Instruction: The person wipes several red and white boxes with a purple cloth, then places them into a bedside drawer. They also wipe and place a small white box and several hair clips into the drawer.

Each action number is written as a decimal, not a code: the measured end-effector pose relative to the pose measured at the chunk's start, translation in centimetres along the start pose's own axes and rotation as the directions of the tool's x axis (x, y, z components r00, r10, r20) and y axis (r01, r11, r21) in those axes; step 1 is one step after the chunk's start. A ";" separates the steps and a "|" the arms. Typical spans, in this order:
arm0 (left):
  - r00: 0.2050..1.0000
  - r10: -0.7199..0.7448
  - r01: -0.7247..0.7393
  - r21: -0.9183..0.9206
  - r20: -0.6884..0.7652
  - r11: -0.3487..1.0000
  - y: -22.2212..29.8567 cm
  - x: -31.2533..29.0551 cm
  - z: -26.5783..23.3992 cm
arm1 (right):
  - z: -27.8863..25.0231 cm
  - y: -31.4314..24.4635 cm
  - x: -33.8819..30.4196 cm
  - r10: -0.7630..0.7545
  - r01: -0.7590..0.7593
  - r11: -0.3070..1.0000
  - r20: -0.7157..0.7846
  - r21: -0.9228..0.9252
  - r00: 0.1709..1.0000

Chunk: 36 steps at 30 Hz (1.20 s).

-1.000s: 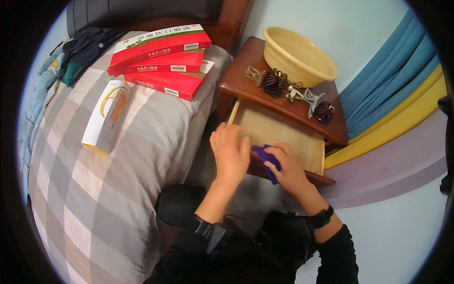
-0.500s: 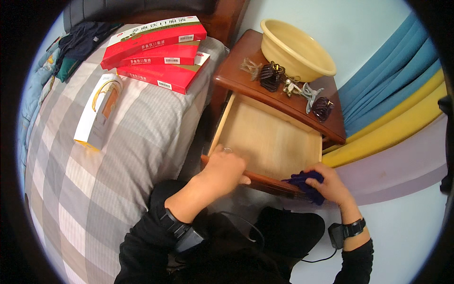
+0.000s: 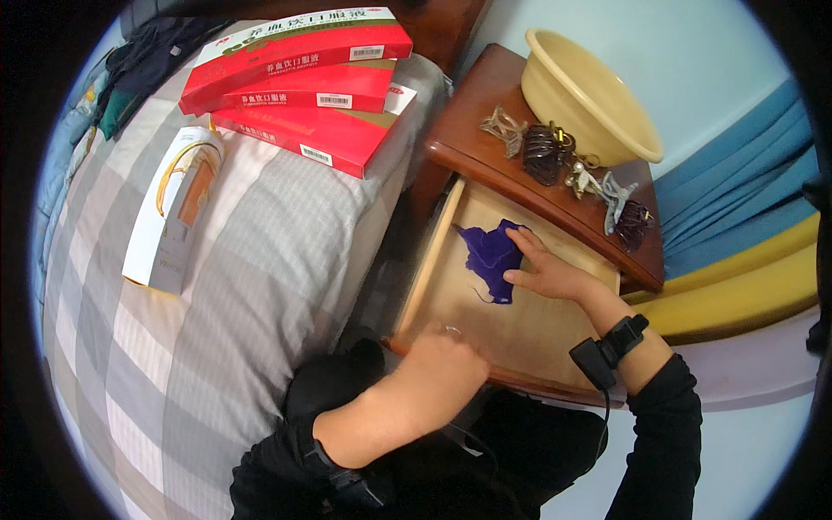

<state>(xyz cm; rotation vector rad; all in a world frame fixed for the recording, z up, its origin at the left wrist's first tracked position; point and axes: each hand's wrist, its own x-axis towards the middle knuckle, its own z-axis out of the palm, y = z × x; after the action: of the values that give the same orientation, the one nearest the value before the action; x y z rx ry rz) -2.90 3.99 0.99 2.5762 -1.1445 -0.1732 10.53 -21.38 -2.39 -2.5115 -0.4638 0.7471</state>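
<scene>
An open wooden drawer (image 3: 433, 303) with a pale inside and a reddish-brown front juts from the nightstand. Over the left part of its front edge, my left hand (image 3: 433, 381) is closed, a ring on one finger; its fingertips are partly hidden and slightly blurred. My right hand (image 3: 555, 270) reaches inside from the right. Its thumb and fingers hold the right edge of a crumpled purple cloth (image 3: 494, 256), which lies against the drawer's bottom with a loose thread trailing from it.
On the nightstand top (image 3: 468, 130) stand a yellow plastic basin (image 3: 598, 104) and several hair claws (image 3: 548, 154). The checkered bed (image 3: 260, 303) to the left bears red boxes (image 3: 295, 69) and a white box (image 3: 173, 212). Blue and yellow curtains (image 3: 737, 217) hang at right.
My right hand has moved the purple cloth from the drawer's front right corner to the middle of its bottom. My left hand stays at the front edge. The view has shifted slightly.
</scene>
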 end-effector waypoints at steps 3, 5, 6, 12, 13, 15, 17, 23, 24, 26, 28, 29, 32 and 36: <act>1.000 0.025 -0.025 0.029 -0.002 0.999 0.0 -0.2 -0.2 | 0.9 0.0 2.5 -0.104 0.108 0.968 0.031 -0.226 0.994; 0.999 0.032 -0.033 0.015 0.012 0.999 -0.2 -0.1 -0.4 | 1.9 -0.5 3.5 -0.124 0.140 0.936 0.067 -0.324 0.990; 0.999 0.035 -0.035 0.011 0.018 0.999 -0.2 -0.1 -0.5 | 2.7 -0.9 3.8 -0.144 0.167 0.926 0.092 -0.339 0.985; 1.000 -0.002 0.002 -0.004 -0.028 1.000 0.0 -0.1 -0.9 | 5.3 -3.9 2.0 -0.435 0.574 0.770 0.430 -0.278 0.791; 0.999 -0.005 0.004 -0.034 -0.033 0.999 0.1 -0.1 -0.8 | 5.6 -4.4 1.7 -0.476 0.622 0.723 0.435 -0.302 0.764; 0.999 -0.038 0.039 -0.052 0.008 0.998 0.3 -0.1 -0.8 | 5.6 -4.6 2.0 -0.538 0.671 0.619 0.401 -0.408 0.741; 1.000 -0.021 0.022 -0.084 0.020 0.996 0.2 -0.1 -0.7 | 5.3 -4.0 3.3 -0.628 0.703 0.543 0.334 -0.459 0.703; 0.998 0.020 -0.016 -0.086 0.053 0.996 -0.3 0.2 -0.6 | 1.9 3.8 6.3 -0.114 0.093 0.962 -0.066 -0.258 0.991; 0.997 0.035 -0.030 -0.073 0.066 0.997 -0.3 0.2 -0.6 | 1.3 5.3 5.3 -0.030 0.009 0.960 -0.069 -0.282 0.997; 0.998 0.014 -0.010 -0.074 0.063 0.997 -0.3 0.3 -0.8 | 0.4 7.6 2.7 0.034 -0.061 0.895 -0.071 -0.441 0.997; 0.998 0.003 0.001 -0.065 0.069 0.998 -0.3 0.2 -0.9 | 0.3 8.8 -0.5 -0.029 -0.014 0.738 -0.053 -0.674 0.998; 0.997 0.000 0.004 -0.057 0.076 0.998 -0.3 0.2 -1.0 | 0.1 9.2 -2.1 0.071 -0.088 0.740 -0.053 -0.667 0.996; 0.999 0.004 -0.001 -0.071 0.043 0.997 -0.2 0.1 -1.1 | -0.3 9.3 -6.5 0.291 -0.234 0.716 -0.023 -0.657 0.956; 0.997 -0.004 0.012 -0.100 0.082 0.995 -0.3 0.0 -0.9 | 0.0 8.5 -8.7 0.358 -0.158 0.719 0.166 -0.677 0.919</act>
<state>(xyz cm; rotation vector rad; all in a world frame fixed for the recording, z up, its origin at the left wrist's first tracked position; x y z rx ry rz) -2.49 4.39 1.70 2.5060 -1.1238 -0.3319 5.20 -32.29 -3.25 -3.1892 -0.5456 1.2543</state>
